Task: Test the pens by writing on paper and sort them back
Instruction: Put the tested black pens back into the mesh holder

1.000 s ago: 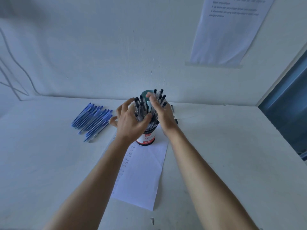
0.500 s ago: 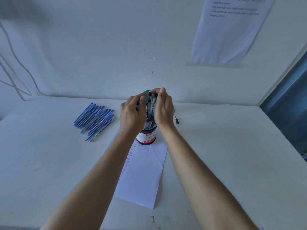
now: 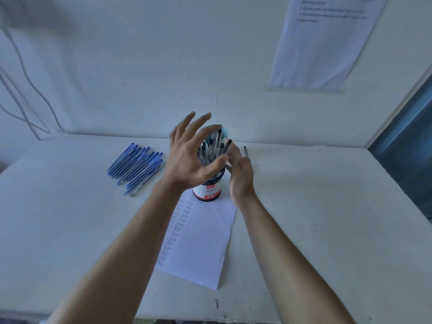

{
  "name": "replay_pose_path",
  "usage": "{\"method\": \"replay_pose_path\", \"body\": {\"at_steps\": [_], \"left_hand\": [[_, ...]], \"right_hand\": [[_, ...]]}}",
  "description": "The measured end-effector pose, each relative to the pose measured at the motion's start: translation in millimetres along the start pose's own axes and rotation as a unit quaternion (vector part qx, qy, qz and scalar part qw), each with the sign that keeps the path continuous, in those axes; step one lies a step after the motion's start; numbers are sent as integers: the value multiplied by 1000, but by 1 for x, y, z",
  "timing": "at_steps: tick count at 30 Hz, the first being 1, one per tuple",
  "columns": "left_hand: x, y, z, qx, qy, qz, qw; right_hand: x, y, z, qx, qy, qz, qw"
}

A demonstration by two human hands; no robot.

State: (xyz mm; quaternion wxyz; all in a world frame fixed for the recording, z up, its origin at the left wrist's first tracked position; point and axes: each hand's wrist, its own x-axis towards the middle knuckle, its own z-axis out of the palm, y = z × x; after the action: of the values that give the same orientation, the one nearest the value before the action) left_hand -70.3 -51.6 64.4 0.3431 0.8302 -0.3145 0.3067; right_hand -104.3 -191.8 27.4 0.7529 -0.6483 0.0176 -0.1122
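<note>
My left grip (image 3: 189,157) is spread wide, fingers splayed and holding nothing. It is raised in front of the cup (image 3: 207,193), with the thumb across the near side of the black pens (image 3: 210,150). My right grip (image 3: 240,176) is also open. Its fingers are fairly straight and lie against the right side of the bundle, where one black-capped pen leans out toward them. I can't tell whether any finger closes on that pen.

The cup is white with a red band and stands upright on the far end of the paper (image 3: 205,244). The black pens stand packed in it, caps up. The paper lies on the surface (image 3: 327,206) between my forearms, and columns of the word "Test" run down its left edge.

The blue pens (image 3: 138,164) lie side by side in a loose row on the surface, left of the cup and apart from it. A single dark pen (image 3: 245,151) lies just right of my right grip, near the wall. A printed sheet (image 3: 322,43) is taped to the wall at upper right.
</note>
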Motion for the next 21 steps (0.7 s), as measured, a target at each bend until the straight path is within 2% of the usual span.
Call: {"method": "replay_pose_path", "body": {"at_steps": [2,4,6,9,11,13,15,17,18,21], "left_hand": [[11,0,2,63,-67,33,995],[21,3,3,87,-130,23,987],[27,6,7,80,-142,2,987],[27,7,22,161,-36,-17,986],[25,15,31,223,24,-91,970],[26,25,36,249,41,-134,958],[28,28,34,208,-13,-171,963],[27,21,24,80,-96,-202,971],[23,16,15,20,-119,-188,975],[4,2,-3,-102,-110,-149,977]], "right_hand": [[-2,18,-10,-40,-13,25,999],[-7,27,-18,-92,-63,39,993],[-10,34,-21,-146,-130,47,980],[-6,43,-19,-170,-163,66,970],[-3,47,-15,-202,-141,61,967],[1,48,-13,-227,-124,49,965],[4,49,-14,-226,-122,51,965],[8,50,-15,-224,-134,54,964],[9,51,-15,-224,-140,54,963],[12,53,-16,-231,-144,55,961]]}}
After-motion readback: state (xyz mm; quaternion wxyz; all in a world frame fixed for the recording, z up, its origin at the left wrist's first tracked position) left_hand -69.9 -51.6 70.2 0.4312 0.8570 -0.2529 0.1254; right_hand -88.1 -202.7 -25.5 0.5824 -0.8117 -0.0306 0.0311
